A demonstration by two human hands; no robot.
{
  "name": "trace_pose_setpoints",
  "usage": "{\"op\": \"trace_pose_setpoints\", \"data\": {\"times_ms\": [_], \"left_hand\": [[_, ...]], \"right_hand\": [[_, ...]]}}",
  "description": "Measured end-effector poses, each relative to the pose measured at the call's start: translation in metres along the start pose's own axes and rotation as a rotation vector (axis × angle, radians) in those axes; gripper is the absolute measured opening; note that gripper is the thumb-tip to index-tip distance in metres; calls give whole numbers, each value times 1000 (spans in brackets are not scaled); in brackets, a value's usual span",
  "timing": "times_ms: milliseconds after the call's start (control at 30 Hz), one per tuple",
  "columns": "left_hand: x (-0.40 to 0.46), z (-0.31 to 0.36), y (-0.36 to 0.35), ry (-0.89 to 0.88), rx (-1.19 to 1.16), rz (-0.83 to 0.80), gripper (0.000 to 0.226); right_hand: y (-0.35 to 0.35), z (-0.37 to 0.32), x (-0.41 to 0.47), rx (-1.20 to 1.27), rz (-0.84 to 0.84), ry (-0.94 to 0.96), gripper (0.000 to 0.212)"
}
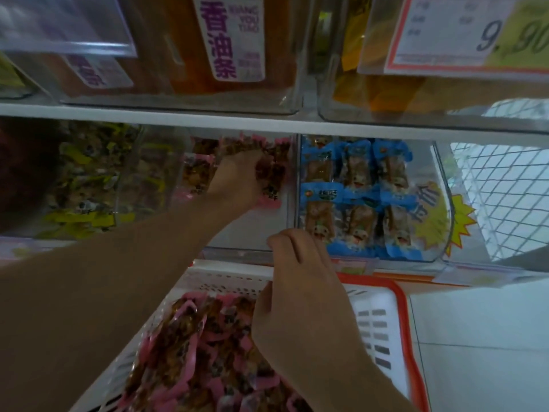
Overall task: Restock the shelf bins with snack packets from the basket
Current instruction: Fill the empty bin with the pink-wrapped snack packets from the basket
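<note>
While the left hand [237,179] reaches deep into the clear plastic middle bin [246,233], fingers spread on pink-edged snack packets [271,171], the right hand [300,292] hovers loosely curled, holding nothing, over the white slotted basket [371,316] of identical packets; blue-wrapped packets [359,197] fill the neighbouring bin.

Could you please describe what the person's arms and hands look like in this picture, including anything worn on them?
Both forearms are bare as far as the frame shows: no sleeve reaches into view. The left hand and right hand are ungloved. No watch, bracelet or ring shows on the visible sides of the wrists and fingers. The nails are too blurred to judge.
</note>
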State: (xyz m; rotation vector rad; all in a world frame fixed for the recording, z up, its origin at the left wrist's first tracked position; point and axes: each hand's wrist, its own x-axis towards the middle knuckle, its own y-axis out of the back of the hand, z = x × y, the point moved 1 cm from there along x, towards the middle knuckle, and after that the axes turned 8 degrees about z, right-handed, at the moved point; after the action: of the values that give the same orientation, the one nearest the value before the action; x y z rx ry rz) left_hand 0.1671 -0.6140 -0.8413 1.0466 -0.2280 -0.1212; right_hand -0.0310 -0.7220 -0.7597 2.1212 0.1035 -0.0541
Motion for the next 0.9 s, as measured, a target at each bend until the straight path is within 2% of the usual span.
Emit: {"op": "trace_pose_setpoints", "data": {"times_ms": [100, 300, 400, 467, 633, 700, 800, 833, 900], "left_hand": [[1, -9, -11, -83, 130, 25, 12], [-5, 1, -5, -78, 108, 16, 14], [-16, 9, 16, 32, -6, -3, 24], [-34, 15, 41, 113, -107, -2, 23], [-121, 15, 130, 222, -237, 75, 24], [-163, 3, 156, 311, -217, 126, 28], [-220, -28, 173, 418, -52, 188, 40], [-237, -40, 176, 453, 1, 170, 46], [-253, -51, 171, 552, 52, 4, 59]], "right_hand": [[0, 0, 1, -14, 1, 9, 62], [-5, 1, -1, -42, 19, 9, 60], [-5, 1, -1, -39, 38, 0, 59], [-2, 0, -1, -38, 30, -2, 55], [4, -6, -2, -45, 39, -38, 55], [4, -9, -4, -37, 75, -51, 51], [-6, -17, -11, -29, 137, -9, 33], [-15, -25, -15, -30, 134, 22, 28], [-30, -30, -21, -37, 67, 64, 22]]}}
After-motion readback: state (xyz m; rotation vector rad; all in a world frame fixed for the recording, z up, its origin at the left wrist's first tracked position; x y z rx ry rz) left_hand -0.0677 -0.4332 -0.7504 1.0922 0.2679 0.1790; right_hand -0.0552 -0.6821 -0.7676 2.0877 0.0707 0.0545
